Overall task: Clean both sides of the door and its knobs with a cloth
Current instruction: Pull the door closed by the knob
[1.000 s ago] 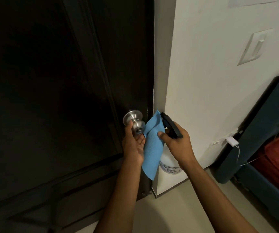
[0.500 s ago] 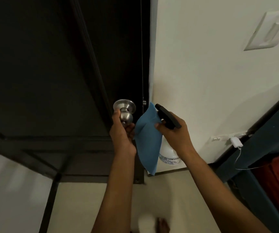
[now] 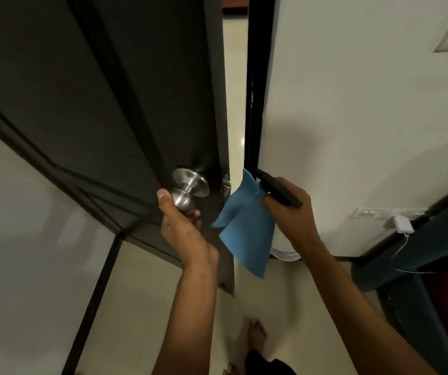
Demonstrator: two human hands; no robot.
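The dark brown door [image 3: 104,98] stands ajar, with a narrow gap showing pale floor beyond its edge. My left hand [image 3: 182,226] grips the round steel knob [image 3: 183,203] from below, thumb on its left side. The knob's steel rose plate [image 3: 191,181] sits flat on the door. My right hand [image 3: 289,215] holds a spray bottle by its black trigger head [image 3: 278,190]. It also pinches a blue cloth [image 3: 247,234], which hangs down beside the door edge. The bottle's white body [image 3: 285,251] is mostly hidden behind the hand and cloth.
The black door frame [image 3: 254,90] and a white wall [image 3: 352,117] stand right of the gap. A wall socket with a white charger [image 3: 401,223] and cable sits low on the wall. Dark blue furniture [image 3: 439,239] fills the right edge. My bare feet [image 3: 255,334] show on the cream floor.
The door has swung open toward me, from shut to ajar, with my left hand on the knob throughout. My right hand keeps the cloth and bottle beside the door edge.
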